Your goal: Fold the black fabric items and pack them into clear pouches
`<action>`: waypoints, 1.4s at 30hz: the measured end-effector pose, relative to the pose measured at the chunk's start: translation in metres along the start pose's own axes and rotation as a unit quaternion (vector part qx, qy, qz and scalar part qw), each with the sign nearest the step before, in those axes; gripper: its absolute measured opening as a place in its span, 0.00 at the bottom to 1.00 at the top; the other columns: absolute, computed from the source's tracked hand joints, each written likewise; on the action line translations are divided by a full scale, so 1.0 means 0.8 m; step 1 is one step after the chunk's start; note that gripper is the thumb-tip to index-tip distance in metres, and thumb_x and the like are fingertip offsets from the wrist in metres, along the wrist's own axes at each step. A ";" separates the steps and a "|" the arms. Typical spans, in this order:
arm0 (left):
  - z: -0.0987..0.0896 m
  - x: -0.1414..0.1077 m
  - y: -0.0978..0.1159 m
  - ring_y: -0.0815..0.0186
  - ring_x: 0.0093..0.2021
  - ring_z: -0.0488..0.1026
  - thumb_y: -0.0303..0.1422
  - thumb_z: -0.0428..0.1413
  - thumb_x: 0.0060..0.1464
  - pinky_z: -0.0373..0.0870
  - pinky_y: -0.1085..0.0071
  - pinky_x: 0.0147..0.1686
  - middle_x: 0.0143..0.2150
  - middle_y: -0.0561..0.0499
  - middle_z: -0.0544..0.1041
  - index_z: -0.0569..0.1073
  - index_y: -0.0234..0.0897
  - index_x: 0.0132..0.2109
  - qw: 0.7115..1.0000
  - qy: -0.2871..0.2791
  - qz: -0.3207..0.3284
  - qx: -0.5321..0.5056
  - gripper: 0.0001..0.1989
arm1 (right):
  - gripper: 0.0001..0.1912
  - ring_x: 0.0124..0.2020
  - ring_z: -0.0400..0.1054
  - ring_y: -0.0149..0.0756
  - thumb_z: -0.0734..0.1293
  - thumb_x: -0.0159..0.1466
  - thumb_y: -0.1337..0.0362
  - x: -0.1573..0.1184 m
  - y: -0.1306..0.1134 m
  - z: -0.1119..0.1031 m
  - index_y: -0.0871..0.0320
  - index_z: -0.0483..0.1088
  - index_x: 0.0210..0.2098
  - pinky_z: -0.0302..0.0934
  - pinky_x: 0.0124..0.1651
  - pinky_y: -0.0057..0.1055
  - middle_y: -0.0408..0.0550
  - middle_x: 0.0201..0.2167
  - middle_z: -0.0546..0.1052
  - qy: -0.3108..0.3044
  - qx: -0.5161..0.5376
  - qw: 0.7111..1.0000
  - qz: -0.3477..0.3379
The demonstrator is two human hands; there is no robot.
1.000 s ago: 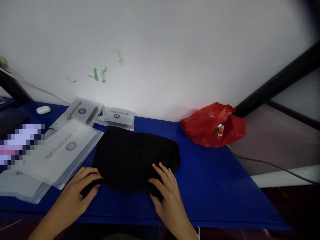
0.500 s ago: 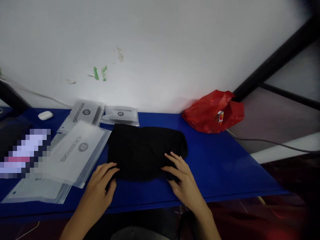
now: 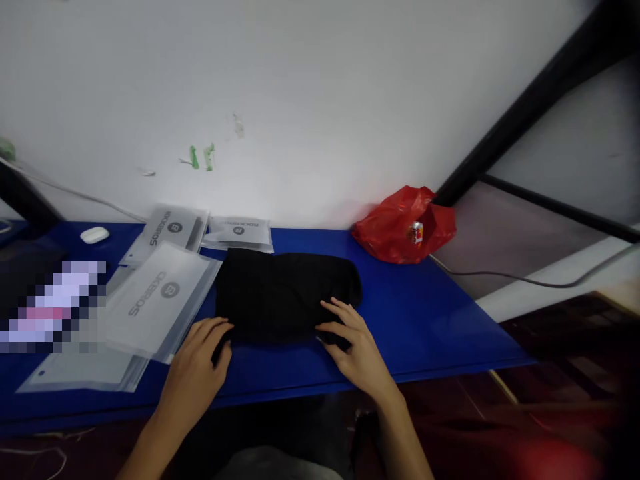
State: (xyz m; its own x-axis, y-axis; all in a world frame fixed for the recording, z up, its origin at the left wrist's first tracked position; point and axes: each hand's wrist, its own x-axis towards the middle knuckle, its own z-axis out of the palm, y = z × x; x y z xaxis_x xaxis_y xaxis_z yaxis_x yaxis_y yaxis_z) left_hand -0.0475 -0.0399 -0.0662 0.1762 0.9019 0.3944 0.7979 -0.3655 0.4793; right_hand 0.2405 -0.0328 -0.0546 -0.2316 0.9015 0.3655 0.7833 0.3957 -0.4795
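A folded black cloth (image 3: 285, 293) lies flat on the blue table in front of me, longer from side to side than deep. Its exact kind does not show. My left hand (image 3: 203, 353) touches the near left corner with its fingertips, the thumb held apart from the fingers. At the near right part of the cloth, my right hand (image 3: 353, 343) rests with spread fingers on the fabric. Both hands are open and neither grips the cloth. To the left of the cloth are frosted zip bags (image 3: 160, 293) printed ROCKBROS, stacked partly over one another.
A smaller ROCKBROS bag (image 3: 240, 232) lies behind the cloth near the wall. A red plastic bag (image 3: 400, 227) stands at the back right. On the left are a white earbud case (image 3: 95, 235) and a pixelated screen (image 3: 60, 300). The blue table (image 3: 425, 327) ends at a front edge near me.
The view has shifted slightly, so the red bag appears further left. Both hands stay at the near side of the cloth, whose near edge looks a little flatter.
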 end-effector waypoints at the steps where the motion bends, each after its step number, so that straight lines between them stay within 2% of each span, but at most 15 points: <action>1: -0.001 0.000 0.001 0.56 0.52 0.68 0.31 0.46 0.59 0.70 0.56 0.50 0.49 0.45 0.73 0.71 0.37 0.47 1.000 0.005 -0.010 0.003 0.13 | 0.11 0.62 0.56 0.49 0.65 0.57 0.69 0.000 0.001 0.000 0.52 0.76 0.37 0.50 0.61 0.60 0.48 0.56 0.70 0.002 0.002 1.000 -0.002; 7: -0.008 0.001 0.003 0.56 0.50 0.68 0.30 0.46 0.56 0.69 0.56 0.49 0.46 0.45 0.74 0.72 0.37 0.40 1.000 0.003 -0.006 0.008 0.11 | 0.13 0.62 0.55 0.49 0.64 0.55 0.72 -0.002 0.001 -0.001 0.53 0.75 0.37 0.48 0.62 0.60 0.48 0.56 0.69 -0.003 0.017 1.000 -0.003; 12: -0.012 0.001 -0.003 0.59 0.47 0.70 0.29 0.45 0.56 0.71 0.62 0.45 0.43 0.47 0.74 0.70 0.38 0.44 0.999 -0.032 -0.012 -0.009 0.12 | 0.15 0.63 0.55 0.49 0.63 0.54 0.74 -0.003 0.001 -0.001 0.53 0.74 0.37 0.48 0.62 0.59 0.48 0.57 0.69 -0.002 0.022 1.000 -0.002; 18: -0.028 -0.001 -0.016 0.59 0.49 0.70 0.36 0.50 0.57 0.68 0.61 0.50 0.44 0.49 0.75 0.73 0.41 0.41 0.996 -0.076 0.012 -0.053 0.09 | 0.12 0.62 0.55 0.49 0.64 0.56 0.72 -0.006 -0.003 -0.008 0.53 0.74 0.36 0.48 0.62 0.59 0.48 0.56 0.69 -0.012 0.017 1.000 -0.014; 20: -0.037 0.001 -0.016 0.60 0.46 0.72 0.39 0.50 0.57 0.71 0.64 0.45 0.43 0.50 0.76 0.74 0.42 0.41 0.993 -0.092 -0.019 -0.065 0.11 | 0.08 0.62 0.56 0.49 0.64 0.58 0.69 -0.006 -0.008 -0.016 0.54 0.74 0.34 0.50 0.62 0.58 0.49 0.56 0.70 -0.017 0.024 1.000 -0.009; 23: -0.050 0.009 -0.010 0.63 0.33 0.74 0.45 0.50 0.56 0.73 0.70 0.31 0.38 0.51 0.78 0.74 0.43 0.42 0.988 -0.109 -0.084 -0.065 0.15 | 0.06 0.61 0.58 0.49 0.65 0.60 0.64 -0.001 -0.016 -0.027 0.54 0.74 0.30 0.55 0.60 0.55 0.50 0.55 0.71 -0.014 0.039 0.999 0.010; 25: -0.056 0.018 -0.004 0.68 0.23 0.70 0.48 0.50 0.55 0.70 0.72 0.24 0.32 0.54 0.77 0.74 0.42 0.42 0.985 -0.108 -0.116 -0.061 0.18 | 0.08 0.59 0.60 0.49 0.65 0.61 0.61 0.006 -0.021 -0.032 0.55 0.72 0.27 0.57 0.58 0.53 0.51 0.53 0.72 -0.008 0.048 0.999 0.021; 27: -0.059 0.028 0.002 0.70 0.19 0.66 0.49 0.50 0.54 0.67 0.73 0.21 0.28 0.55 0.75 0.74 0.41 0.42 0.985 -0.096 -0.134 -0.056 0.19 | 0.11 0.58 0.62 0.48 0.64 0.61 0.60 0.015 -0.024 -0.034 0.56 0.71 0.24 0.59 0.57 0.52 0.52 0.52 0.73 0.002 0.055 0.998 0.030; 32: -0.055 0.052 0.011 0.68 0.21 0.66 0.46 0.49 0.55 0.65 0.72 0.24 0.21 0.57 0.68 0.73 0.39 0.44 0.988 -0.067 -0.137 -0.041 0.18 | 0.18 0.55 0.64 0.49 0.65 0.60 0.59 0.041 -0.021 -0.026 0.55 0.60 0.17 0.62 0.54 0.51 0.53 0.50 0.74 0.055 0.046 0.996 0.062; 35: -0.046 0.061 0.012 0.66 0.22 0.68 0.42 0.48 0.56 0.65 0.70 0.26 0.22 0.56 0.69 0.72 0.37 0.47 0.987 -0.068 -0.146 0.007 0.17 | 0.17 0.55 0.64 0.50 0.66 0.58 0.58 0.052 -0.013 -0.010 0.55 0.59 0.17 0.61 0.53 0.52 0.54 0.48 0.75 0.075 0.011 0.994 0.082; 39: -0.027 0.065 0.009 0.59 0.33 0.72 0.35 0.45 0.58 0.68 0.66 0.31 0.31 0.49 0.74 0.71 0.36 0.49 0.979 -0.071 -0.140 0.134 0.16 | 0.13 0.56 0.62 0.53 0.67 0.58 0.57 0.058 -0.002 0.015 0.56 0.63 0.22 0.57 0.54 0.57 0.57 0.49 0.74 0.101 -0.070 0.989 0.087; 42: -0.018 0.066 0.009 0.53 0.45 0.69 0.31 0.45 0.57 0.69 0.61 0.38 0.42 0.42 0.73 0.71 0.34 0.49 0.975 -0.040 -0.072 0.206 0.16 | 0.08 0.58 0.60 0.54 0.65 0.60 0.58 0.056 -0.003 0.020 0.57 0.67 0.33 0.54 0.57 0.60 0.58 0.52 0.71 0.128 -0.113 0.984 0.059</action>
State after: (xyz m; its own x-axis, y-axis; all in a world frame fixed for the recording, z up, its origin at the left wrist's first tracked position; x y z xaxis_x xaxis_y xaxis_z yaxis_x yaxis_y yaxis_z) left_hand -0.0406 0.0014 -0.0306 0.0769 0.9580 0.2763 0.9787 -0.1254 0.1624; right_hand 0.2189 0.0094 -0.0496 -0.0020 0.8537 0.5207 0.9109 0.2164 -0.3514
